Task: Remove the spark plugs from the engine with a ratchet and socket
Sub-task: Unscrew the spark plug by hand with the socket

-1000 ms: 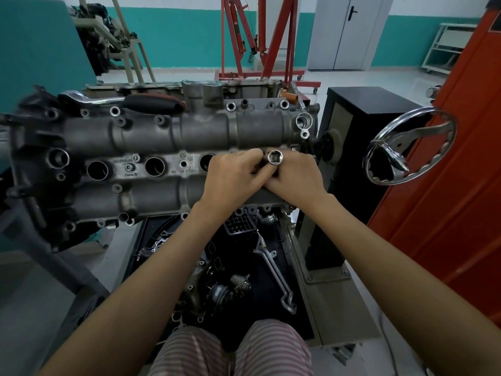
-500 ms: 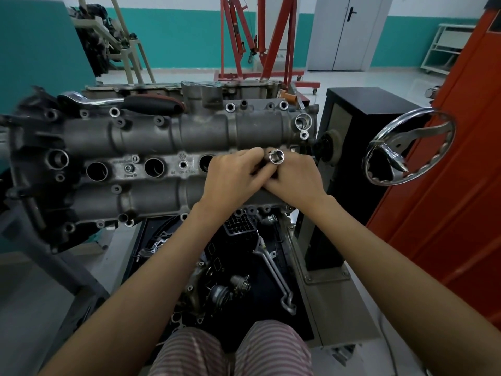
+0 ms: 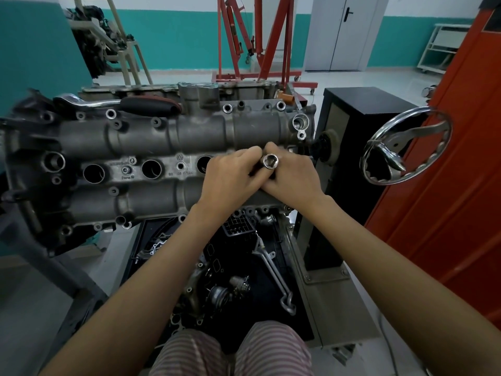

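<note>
Two hands meet over the right end of the engine (image 3: 162, 147), just right of the frame's centre. The left hand (image 3: 233, 177) has its fingers curled around the socket (image 3: 269, 162), and the right hand (image 3: 294, 180) is folded in against it from the other side, its fingers curled at the same tool; how much of the socket each one actually grips I cannot tell, since the knuckles cover the shaft. The socket's open chrome end points up toward the camera, standing out between the two hands. Whether it sits down in a plug well is hidden beneath them.

Left of the hands, three open round spark plug wells (image 3: 151, 169) run in a row along the middle of the engine's cover. A ratchet (image 3: 119, 104) with a black and red handle lies along the top edge of the engine, in the upper left of the frame, well apart from both hands. To the right stands a black cabinet (image 3: 349, 126) with a chrome handwheel (image 3: 406, 147) beside it. Below the engine, low in the frame, loose metal parts lie on a dark tray (image 3: 273, 318).
</note>
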Demonstrator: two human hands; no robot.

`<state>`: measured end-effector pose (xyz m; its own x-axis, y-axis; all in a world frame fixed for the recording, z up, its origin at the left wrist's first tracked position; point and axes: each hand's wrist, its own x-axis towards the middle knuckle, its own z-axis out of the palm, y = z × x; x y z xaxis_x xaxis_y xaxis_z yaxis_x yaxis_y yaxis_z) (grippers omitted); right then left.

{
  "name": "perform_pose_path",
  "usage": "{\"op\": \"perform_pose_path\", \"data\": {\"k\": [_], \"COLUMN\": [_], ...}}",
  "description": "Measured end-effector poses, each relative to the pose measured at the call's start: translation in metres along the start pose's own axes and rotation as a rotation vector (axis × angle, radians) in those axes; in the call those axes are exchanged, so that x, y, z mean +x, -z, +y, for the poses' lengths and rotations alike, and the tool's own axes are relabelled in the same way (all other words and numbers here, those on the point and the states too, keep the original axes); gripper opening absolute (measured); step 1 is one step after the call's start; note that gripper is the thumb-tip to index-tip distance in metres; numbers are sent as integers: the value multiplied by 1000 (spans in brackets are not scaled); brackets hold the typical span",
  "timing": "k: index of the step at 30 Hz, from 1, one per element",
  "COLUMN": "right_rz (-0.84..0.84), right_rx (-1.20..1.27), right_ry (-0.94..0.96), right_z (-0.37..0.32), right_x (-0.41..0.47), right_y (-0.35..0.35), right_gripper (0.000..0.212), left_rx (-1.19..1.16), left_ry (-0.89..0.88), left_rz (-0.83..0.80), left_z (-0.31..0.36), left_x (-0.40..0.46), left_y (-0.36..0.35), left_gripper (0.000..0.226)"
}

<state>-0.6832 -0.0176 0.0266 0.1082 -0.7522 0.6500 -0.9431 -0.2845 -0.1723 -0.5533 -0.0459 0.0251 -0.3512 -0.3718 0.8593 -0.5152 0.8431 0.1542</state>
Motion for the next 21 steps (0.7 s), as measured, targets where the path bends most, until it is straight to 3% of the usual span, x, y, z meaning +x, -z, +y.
{"op": "perform_pose_path", "data": {"k": [3,9,16,18,21], "right_rz": [-53,-107,-61,-61,-62], "right_rx": [-29,-47,56,32,-56], "right_ry": [-3,27,11,-3,-12], "right_z": [0,3,0,1,0], "right_x": [0,0,-1,-1,0], "right_y": [0,0,1,0,1], "right_gripper": [58,30,19,24,54], "left_rx": [6,18,-24,2,9], "left_ry": [-14,-21,40,35,21], "left_rz": [9,10,-30,-22,-10], "left_z": [-1,2,6,5,2], "left_x": [-1,-2,-1,-1,-2], "left_y": [-1,-1,3,1,-1], "left_gripper": [37,33,25,25,29]}}
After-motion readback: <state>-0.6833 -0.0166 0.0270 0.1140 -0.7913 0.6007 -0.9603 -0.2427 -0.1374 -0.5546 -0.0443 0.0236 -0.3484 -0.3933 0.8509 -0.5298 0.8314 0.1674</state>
